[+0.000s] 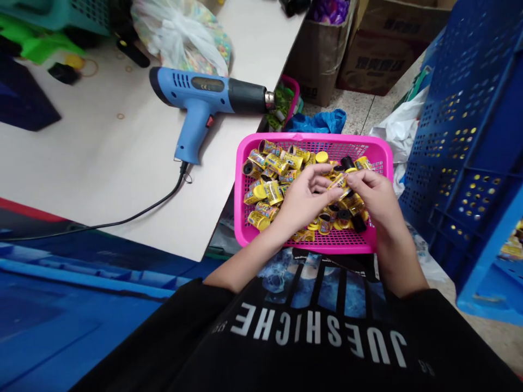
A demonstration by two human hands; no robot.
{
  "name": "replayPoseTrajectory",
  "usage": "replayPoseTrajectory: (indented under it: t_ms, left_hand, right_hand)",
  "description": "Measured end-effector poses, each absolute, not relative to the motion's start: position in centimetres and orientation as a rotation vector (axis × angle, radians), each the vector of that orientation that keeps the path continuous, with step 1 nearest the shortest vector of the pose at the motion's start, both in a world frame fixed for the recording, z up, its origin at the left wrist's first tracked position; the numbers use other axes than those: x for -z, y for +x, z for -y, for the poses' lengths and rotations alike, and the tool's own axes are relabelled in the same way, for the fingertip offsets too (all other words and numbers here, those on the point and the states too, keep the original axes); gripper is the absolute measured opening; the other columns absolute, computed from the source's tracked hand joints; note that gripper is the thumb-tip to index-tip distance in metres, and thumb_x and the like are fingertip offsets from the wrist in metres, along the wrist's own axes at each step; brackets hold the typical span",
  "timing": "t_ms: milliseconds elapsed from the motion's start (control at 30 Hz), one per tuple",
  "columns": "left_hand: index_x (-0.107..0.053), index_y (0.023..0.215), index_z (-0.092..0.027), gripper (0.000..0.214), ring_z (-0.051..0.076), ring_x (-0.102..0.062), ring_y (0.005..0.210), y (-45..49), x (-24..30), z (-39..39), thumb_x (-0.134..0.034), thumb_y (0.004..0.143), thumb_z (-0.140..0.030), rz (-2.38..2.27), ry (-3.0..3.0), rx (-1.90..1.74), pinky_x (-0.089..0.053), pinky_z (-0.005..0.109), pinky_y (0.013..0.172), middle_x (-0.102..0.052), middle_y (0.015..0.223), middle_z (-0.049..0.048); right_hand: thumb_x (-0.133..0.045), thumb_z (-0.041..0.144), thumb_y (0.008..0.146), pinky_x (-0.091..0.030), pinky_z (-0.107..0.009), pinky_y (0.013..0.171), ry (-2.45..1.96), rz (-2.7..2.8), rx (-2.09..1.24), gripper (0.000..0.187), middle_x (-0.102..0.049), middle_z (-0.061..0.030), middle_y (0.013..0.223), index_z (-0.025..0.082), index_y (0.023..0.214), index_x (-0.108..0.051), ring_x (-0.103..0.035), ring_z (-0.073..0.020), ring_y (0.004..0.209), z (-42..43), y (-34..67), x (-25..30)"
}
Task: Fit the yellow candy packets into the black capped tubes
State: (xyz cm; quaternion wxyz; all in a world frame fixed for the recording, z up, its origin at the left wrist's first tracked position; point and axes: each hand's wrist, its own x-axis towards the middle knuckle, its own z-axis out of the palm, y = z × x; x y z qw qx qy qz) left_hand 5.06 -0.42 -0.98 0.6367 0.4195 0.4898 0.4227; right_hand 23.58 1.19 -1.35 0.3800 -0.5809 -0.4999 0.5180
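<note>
"Where are the hands?"

"The left hand [300, 198] and right hand [373, 200] meet over the pile, their fingertips pinching a small yellow-labelled canister [338, 185] from both ends."

"Is that a sound hold?"

"Yes, it's delicate, and clear of the pink plastic basket [241, 218]. Farther off, a blue heat gun [200, 90] lies on the pale tabletop [81, 163]."

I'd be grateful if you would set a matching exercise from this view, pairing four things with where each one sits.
Things:
1. Heat gun
2. Yellow-labelled canisters
3. Blue perforated crate
4. Cardboard boxes

Places:
A. On the floor, beyond the basket
B. On the pale tabletop
C. Inside the pink basket
D. To the right of the basket

Pairs: 1-B, 2-C, 3-D, 4-A
</note>
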Motion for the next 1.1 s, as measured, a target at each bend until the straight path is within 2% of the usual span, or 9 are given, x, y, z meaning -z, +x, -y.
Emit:
replayPoseTrajectory:
  t_ms: [100, 233, 367, 500, 700, 800, 933, 1033, 1100]
  left_hand:
    - [-0.066, 0.109, -0.020, 0.033, 0.012, -0.065, 0.080, 5.6, 1.1, 0.3, -0.078, 0.078, -0.018, -1.131, 0.948, -1.072, -0.055, 0.025, 0.076, -0.068, 0.089, -0.0001]
    - [-0.064, 0.114, -0.023, 0.039, 0.013, -0.065, 0.083, 5.4, 1.0, 0.2, -0.078, 0.078, -0.018, -1.121, 0.945, -1.155, -0.056, 0.026, 0.078, -0.066, 0.092, -0.0003]
    - [-0.063, 0.121, -0.025, 0.045, 0.016, -0.066, 0.094, 4.6, 0.7, 0.0, -0.081, 0.079, -0.030, -1.098, 1.005, -1.114, -0.057, 0.028, 0.081, -0.067, 0.104, 0.0027]
    - [-0.065, 0.117, -0.025, 0.043, 0.013, -0.063, 0.082, 3.9, 0.8, -0.3, -0.082, 0.079, -0.032, -1.095, 1.022, -1.137, -0.054, 0.026, 0.079, -0.065, 0.087, -0.0006]
    - [-0.062, 0.103, -0.023, 0.033, 0.011, -0.062, 0.075, 3.6, 0.8, 0.1, -0.079, 0.081, -0.041, -1.075, 0.856, -1.092, -0.055, 0.026, 0.073, -0.065, 0.084, -0.0009]
    - [-0.062, 0.113, -0.024, 0.043, 0.013, -0.066, 0.081, 3.2, 0.4, 0.0, -0.083, 0.079, -0.041, -1.039, 0.933, -1.086, -0.057, 0.027, 0.077, -0.067, 0.088, -0.0002]
    - [-0.060, 0.129, -0.027, 0.053, 0.014, -0.069, 0.083, 1.7, 0.4, -0.5, -0.082, 0.082, -0.038, -1.130, 1.045, -1.180, -0.058, 0.027, 0.077, -0.069, 0.089, -0.0003]
    - [-0.068, 0.126, -0.028, 0.045, 0.015, -0.069, 0.080, 0.3, 0.8, -0.9, -0.080, 0.084, -0.039, -1.278, 1.069, -1.240, -0.059, 0.028, 0.073, -0.072, 0.085, -0.0002]
    - [-0.076, 0.113, -0.025, 0.035, 0.018, -0.072, 0.083, -0.5, 1.0, -1.1, -0.082, 0.082, -0.040, -1.352, 1.056, -1.277, -0.060, 0.030, 0.074, -0.076, 0.090, 0.0018]
  right_hand:
    - [-0.078, 0.068, 0.075, -0.053, -0.030, 0.067, -1.409, 1.147, -1.466, 0.048, -0.069, 0.0016, 0.085, 0.025, 0.094, -0.065, -0.063, -0.0153, 0.072, -0.7, 22.7, 1.2]
    - [-0.084, 0.054, 0.073, -0.055, -0.031, 0.070, -1.301, 1.097, -1.537, 0.056, -0.069, 0.0022, 0.093, 0.029, 0.114, -0.054, -0.066, -0.0161, 0.076, -0.6, 21.7, 0.9]
    - [-0.077, 0.045, 0.080, -0.054, -0.032, 0.073, -1.348, 1.299, -1.427, 0.044, -0.067, 0.0008, 0.093, 0.028, 0.113, -0.052, -0.065, -0.0167, 0.079, -0.5, 21.4, -0.1]
    - [-0.070, 0.035, 0.083, -0.053, -0.031, 0.069, -1.308, 1.489, -1.422, 0.039, -0.064, 0.0015, 0.088, 0.028, 0.117, -0.052, -0.062, -0.0158, 0.075, -0.4, 21.1, -0.8]
    - [-0.064, 0.036, 0.087, -0.058, -0.036, 0.089, -1.326, 1.333, -1.291, 0.030, -0.065, -0.0030, 0.108, 0.029, 0.113, -0.050, -0.067, -0.0198, 0.104, -0.9, 19.7, -0.6]
    - [-0.063, 0.036, 0.091, -0.058, -0.036, 0.090, -1.319, 1.413, -1.214, 0.030, -0.065, -0.0037, 0.113, 0.030, 0.118, -0.053, -0.067, -0.0195, 0.105, -1.3, 19.1, -1.1]
    - [-0.067, 0.042, 0.091, -0.057, -0.034, 0.077, -1.269, 1.566, -1.209, 0.037, -0.068, -0.0025, 0.103, 0.030, 0.124, -0.057, -0.067, -0.0176, 0.087, -1.5, 19.0, -1.9]
    - [-0.058, 0.044, 0.098, -0.052, -0.034, 0.071, -1.583, 1.733, -0.992, 0.021, -0.072, -0.0033, 0.091, 0.025, 0.105, -0.066, -0.065, -0.0180, 0.076, -1.2, 19.2, -1.3]
    - [-0.056, 0.041, 0.099, -0.049, -0.035, 0.071, -1.885, 2.049, -0.839, 0.025, -0.075, -0.0069, 0.086, 0.022, 0.090, -0.070, -0.067, -0.0213, 0.077, -0.6, 19.0, -0.1]
